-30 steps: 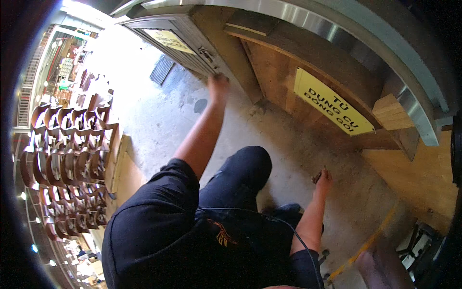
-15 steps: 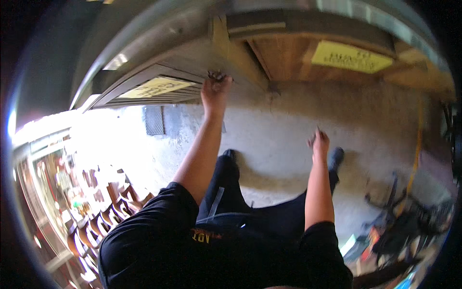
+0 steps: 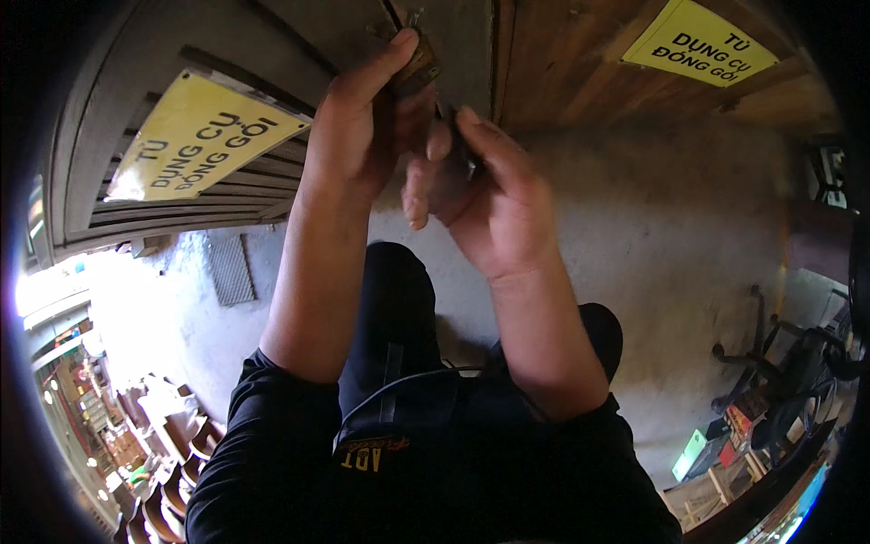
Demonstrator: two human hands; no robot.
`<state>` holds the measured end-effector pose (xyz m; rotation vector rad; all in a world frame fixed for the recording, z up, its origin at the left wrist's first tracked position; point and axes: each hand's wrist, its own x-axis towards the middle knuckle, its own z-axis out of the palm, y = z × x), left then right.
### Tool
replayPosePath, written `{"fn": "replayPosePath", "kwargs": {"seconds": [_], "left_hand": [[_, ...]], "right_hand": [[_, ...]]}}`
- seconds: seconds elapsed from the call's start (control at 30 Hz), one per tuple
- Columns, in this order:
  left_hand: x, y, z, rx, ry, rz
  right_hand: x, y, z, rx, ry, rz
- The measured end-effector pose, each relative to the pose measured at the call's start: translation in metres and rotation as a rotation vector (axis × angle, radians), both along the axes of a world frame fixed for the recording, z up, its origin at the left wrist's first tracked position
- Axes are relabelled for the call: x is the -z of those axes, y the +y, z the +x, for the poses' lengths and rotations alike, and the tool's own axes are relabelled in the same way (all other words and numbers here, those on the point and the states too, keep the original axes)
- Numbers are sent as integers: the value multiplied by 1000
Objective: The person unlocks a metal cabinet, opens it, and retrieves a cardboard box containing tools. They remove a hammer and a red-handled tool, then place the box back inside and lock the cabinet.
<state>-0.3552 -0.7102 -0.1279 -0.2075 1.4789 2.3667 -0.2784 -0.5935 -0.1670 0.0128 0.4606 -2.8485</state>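
Grey slatted doors [image 3: 163, 109] with yellow signs are filling your view. You are pinching a small padlock [image 3: 419, 65] at their seam, left hand [image 3: 362, 127] gripping its body, right hand [image 3: 489, 204] curled beneath: likely hard, heavy, slippery metal.

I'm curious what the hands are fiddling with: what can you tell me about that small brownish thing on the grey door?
The padlock is small, brass-brown and looks like metal. It hangs high at the edge of the grey slatted door, beside a wooden door. The left hand pinches its body between thumb and fingers; the right hand reaches just beneath it. Most of it is hidden.
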Motion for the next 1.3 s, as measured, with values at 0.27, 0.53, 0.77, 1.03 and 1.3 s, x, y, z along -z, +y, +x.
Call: {"fn": "replayPosePath", "kwargs": {"seconds": [0.27,0.53,0.77,1.03,1.3], "left_hand": [[9,-2,9,239,-87,78],[14,-4,2,392,-97,330],[24,0,6,231,-75,237],[30,-21,-16,435,54,337],[28,-9,-13,339,156,149]], "right_hand": [[8,-18,-3,143,36,57],[-6,-16,-2,140,-29,10],[-15,-27,2,172,-146,-109],[-27,-31,-9,121,-137,16],[2,-9,-18,44,10,11]]}}
